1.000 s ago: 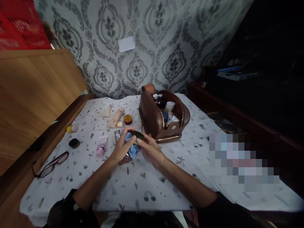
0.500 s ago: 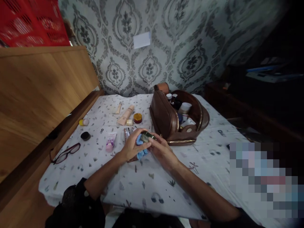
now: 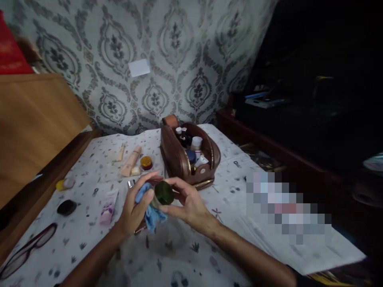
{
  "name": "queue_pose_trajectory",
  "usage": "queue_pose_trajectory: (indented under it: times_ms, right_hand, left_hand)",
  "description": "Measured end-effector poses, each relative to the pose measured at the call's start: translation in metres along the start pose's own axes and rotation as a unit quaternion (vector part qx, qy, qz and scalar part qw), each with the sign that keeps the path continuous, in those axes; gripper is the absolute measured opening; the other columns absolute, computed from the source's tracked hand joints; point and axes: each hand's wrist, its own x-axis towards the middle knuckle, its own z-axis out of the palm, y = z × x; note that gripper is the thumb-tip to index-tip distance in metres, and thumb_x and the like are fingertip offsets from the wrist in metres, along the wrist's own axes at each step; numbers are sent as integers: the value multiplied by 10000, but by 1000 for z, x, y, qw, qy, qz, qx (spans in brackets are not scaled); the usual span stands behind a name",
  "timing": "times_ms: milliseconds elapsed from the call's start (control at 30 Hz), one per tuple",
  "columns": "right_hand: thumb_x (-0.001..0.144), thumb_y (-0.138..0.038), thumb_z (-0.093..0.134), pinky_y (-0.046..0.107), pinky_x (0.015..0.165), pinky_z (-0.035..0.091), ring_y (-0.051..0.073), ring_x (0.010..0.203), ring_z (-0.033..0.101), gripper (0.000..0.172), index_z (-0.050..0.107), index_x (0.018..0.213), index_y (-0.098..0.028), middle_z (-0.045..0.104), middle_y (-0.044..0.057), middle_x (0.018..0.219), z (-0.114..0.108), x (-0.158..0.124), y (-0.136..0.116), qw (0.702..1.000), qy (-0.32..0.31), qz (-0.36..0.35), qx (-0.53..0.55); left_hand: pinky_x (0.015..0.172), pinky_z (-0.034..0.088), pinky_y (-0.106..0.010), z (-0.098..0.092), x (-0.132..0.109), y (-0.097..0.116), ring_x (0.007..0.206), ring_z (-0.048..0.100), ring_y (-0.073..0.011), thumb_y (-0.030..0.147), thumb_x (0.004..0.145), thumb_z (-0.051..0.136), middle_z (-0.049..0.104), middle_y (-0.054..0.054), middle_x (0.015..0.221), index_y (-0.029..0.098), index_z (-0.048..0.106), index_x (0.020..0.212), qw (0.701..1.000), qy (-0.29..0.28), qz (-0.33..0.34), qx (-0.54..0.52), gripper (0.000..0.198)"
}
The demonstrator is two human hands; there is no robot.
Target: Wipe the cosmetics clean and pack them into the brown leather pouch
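A small jar with a dark green lid [image 3: 164,193] is held between my two hands, its lid turned toward me. My left hand [image 3: 134,207] is closed around a light blue cloth [image 3: 154,217] and the jar's left side. The fingers and thumb of my right hand [image 3: 190,201] grip the jar from the right. Just behind my hands stands an open brown bag [image 3: 175,153] with bottles and tubes inside. A silver-capped item [image 3: 131,183] shows partly beside my left hand.
Left of the bag lie a beige tube [image 3: 131,161], a gold-lidded jar [image 3: 146,162] and a small slim tube [image 3: 121,152]. Nearer are a pink tube [image 3: 108,207], a black lid [image 3: 66,207], a yellow-capped item [image 3: 64,184] and glasses [image 3: 30,249]. A wooden panel [image 3: 36,119] borders the left.
The view has swung right and closer, so the things appear further left. The jar has been tilted so its green lid faces me. Both hands still hold it.
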Motion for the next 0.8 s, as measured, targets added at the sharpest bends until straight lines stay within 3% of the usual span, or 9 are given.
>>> queue_pose_trajectory:
  times_ms: [67,167,300,367,433,567,700,800]
  right_hand:
    - [645,-274,841,268,777,493,149,862,601,445,622,1029,-219,650,1,934,-13,-3,-20,999,4,-27,-40]
    - [694,-270,815,278,804,507,151,886,615,440,609,1081,-229,649,8,973,-36,-5,-46,996,24,-50,-65]
    - [729,-263,797,297,821,535,172,960,639,547,581,1232,-264,658,24,1073,-68,-5,-67,994,54,-59,-81]
    - [735,-268,796,320,852,539,192,996,641,511,613,1212,-258,673,36,1090,-82,-3,-74,989,74,-68,-110]
    - [725,-276,807,345,879,537,210,1009,641,465,653,1163,-255,686,42,1086,-95,1,-80,981,102,-85,-140]
    - [677,-298,838,383,866,536,246,990,641,438,691,1086,-241,697,48,1046,-114,22,-91,969,142,-102,-174]
    - [672,-311,830,362,820,529,230,918,640,384,688,1016,-216,688,35,981,-126,55,-98,960,118,-113,-226]
    - [700,-278,801,311,774,500,196,868,626,390,666,1055,-191,668,33,977,-129,85,-100,915,77,-131,-375]
  left_hand:
    - [1012,487,-358,1,18,12,1175,603,-228,365,976,481,661,-79,1246,213,593,1276,998,-12,47,49,354]
    - [996,497,-355,9,58,25,1133,616,-216,278,980,475,675,-80,1182,212,626,1210,974,-32,170,148,283]
    - [1011,500,-401,24,108,31,1241,556,-246,213,973,454,623,-111,1297,200,571,1300,891,-128,318,298,348]
    - [975,530,-406,28,120,30,1295,519,-262,197,971,445,615,-109,1325,194,549,1328,845,-182,349,362,372]
    - [933,558,-386,29,122,26,1271,542,-253,176,970,433,649,-97,1271,190,570,1299,826,-194,357,390,356]
    - [985,539,-362,29,110,14,1237,567,-225,123,955,452,666,-95,1215,175,591,1256,848,-152,356,362,336]
    - [1054,495,-410,34,99,-1,1305,516,-255,80,932,475,638,-115,1264,178,547,1319,878,-104,344,317,406]
    - [1073,480,-427,37,96,-9,1319,501,-264,57,918,486,623,-133,1289,163,519,1350,886,-95,337,303,446]
